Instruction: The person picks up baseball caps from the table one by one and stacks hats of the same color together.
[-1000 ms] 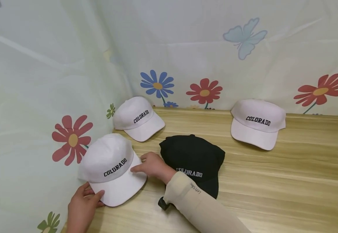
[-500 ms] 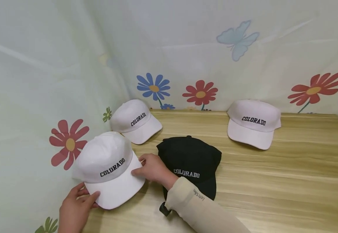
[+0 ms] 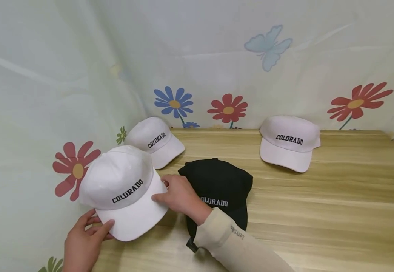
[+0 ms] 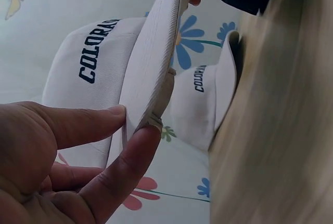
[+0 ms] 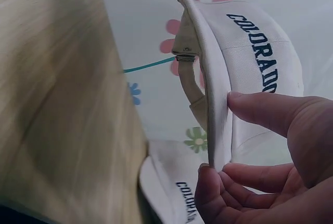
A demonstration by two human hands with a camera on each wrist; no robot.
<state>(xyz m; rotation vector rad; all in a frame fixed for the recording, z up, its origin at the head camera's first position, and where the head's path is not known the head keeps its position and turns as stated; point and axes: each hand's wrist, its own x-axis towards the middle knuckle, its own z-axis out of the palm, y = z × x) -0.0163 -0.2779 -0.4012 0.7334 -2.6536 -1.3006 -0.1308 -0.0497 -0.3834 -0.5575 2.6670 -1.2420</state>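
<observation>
A white baseball cap [image 3: 119,181] lettered COLORADO is held off the table between both hands, its brim toward the person. My left hand [image 3: 85,240] pinches the brim's left side, thumb on top and fingers below, as the left wrist view also shows. At the brim's right side my right hand [image 3: 181,196] grips in the same way; in the right wrist view the cap's back strap [image 5: 192,81] hangs below the brim. A black COLORADO cap [image 3: 217,181] lies under the right forearm, partly covered by it. Another white cap [image 3: 163,139] sits just behind the held one.
A further white cap [image 3: 290,141] stands near the back edge, to the right. The wooden table [image 3: 336,204] meets a flower-printed cloth [image 3: 200,45] at its back and left. From under the black cap its strap end [image 3: 192,244] sticks out beside the sleeve.
Both hands have raised the white cap a little, and it now covers more of the cap behind it. The whole view has shifted slightly, with the other caps staying in place on the table.
</observation>
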